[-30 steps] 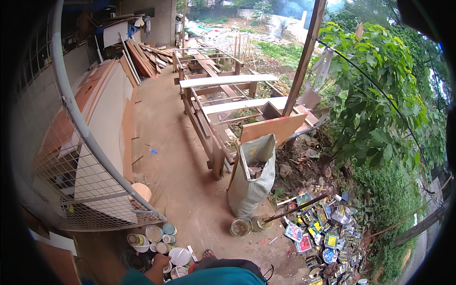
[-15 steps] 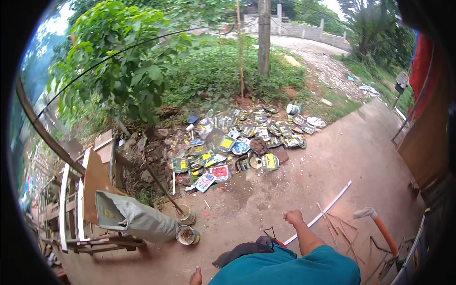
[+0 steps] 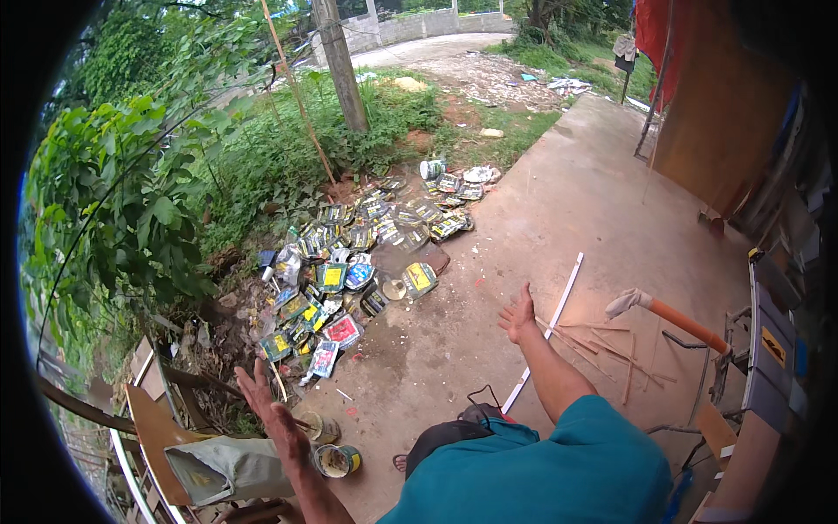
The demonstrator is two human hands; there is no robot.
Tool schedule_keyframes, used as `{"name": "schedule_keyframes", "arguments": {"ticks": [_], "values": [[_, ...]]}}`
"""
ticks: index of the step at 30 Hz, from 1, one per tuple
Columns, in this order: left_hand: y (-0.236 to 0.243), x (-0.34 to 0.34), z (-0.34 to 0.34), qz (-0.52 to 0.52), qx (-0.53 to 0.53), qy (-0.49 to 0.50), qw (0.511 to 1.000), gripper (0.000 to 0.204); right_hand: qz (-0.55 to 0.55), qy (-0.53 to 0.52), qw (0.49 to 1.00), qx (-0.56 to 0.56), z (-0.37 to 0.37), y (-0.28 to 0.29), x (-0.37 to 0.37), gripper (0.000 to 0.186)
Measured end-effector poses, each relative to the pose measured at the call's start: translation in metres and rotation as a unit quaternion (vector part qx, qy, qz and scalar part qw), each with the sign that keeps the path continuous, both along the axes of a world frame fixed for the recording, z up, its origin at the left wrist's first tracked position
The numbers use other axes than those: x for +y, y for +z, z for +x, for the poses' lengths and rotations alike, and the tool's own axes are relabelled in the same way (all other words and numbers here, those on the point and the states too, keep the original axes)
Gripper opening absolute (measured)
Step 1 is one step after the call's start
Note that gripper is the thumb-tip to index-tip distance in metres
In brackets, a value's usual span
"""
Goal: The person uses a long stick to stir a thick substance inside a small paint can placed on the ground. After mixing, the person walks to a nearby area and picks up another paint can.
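Observation:
My left hand [image 3: 272, 409] is raised at the lower left with its fingers spread, holding nothing. Behind it, in the picture, are the heap of flattened packets and the grey sack [image 3: 231, 470]. My right hand [image 3: 520, 316] reaches forward over the concrete, palm showing, fingers apart, also holding nothing. Closest to it in the picture is a long white strip [image 3: 559, 306] lying on the ground. A dark item with a cord [image 3: 483, 403] shows at my waist, above the teal shirt.
Flattened black and yellow packets [image 3: 419, 279] lie heaped ahead. Two small buckets [image 3: 338, 460] stand at the lower left. Thin wooden sticks [image 3: 624, 349] and an orange pipe [image 3: 690, 325] are on the right. A wooden board [image 3: 716, 131] leans farther back. A pole [image 3: 342, 70] rises from the greenery.
Both hands have risen and opened; my left hand came up from the lower edge. The view has swung right, so the packets and buckets sit farther left.

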State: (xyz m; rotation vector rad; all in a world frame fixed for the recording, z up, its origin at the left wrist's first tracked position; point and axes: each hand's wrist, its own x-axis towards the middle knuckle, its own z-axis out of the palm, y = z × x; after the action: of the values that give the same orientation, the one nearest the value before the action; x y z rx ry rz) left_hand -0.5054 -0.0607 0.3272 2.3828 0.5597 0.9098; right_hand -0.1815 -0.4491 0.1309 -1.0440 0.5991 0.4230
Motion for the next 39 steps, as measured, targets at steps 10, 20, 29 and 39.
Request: {"name": "schedule_keyframes", "arguments": {"ticks": [10,20,29,39], "values": [[-0.157,0.034,-0.008,0.096,0.102,-0.187,0.972,0.078,0.363,0.493,0.782,0.117,-0.191,0.100,0.293,0.109],[-0.318,0.095,-0.396,-0.402,0.587,0.101,0.695,0.067,-0.593,0.566,0.507,-0.266,-0.137,-0.014,0.239,0.064],[-0.355,0.024,-0.346,-0.543,0.395,0.208,0.711,0.071,-0.499,0.681,0.492,0.212,-0.252,-0.156,0.070,0.054],[-0.285,0.123,-0.306,-0.639,-0.085,0.477,0.597,0.063,-0.383,0.568,0.728,0.039,-0.106,-0.165,0.289,0.036]]}}
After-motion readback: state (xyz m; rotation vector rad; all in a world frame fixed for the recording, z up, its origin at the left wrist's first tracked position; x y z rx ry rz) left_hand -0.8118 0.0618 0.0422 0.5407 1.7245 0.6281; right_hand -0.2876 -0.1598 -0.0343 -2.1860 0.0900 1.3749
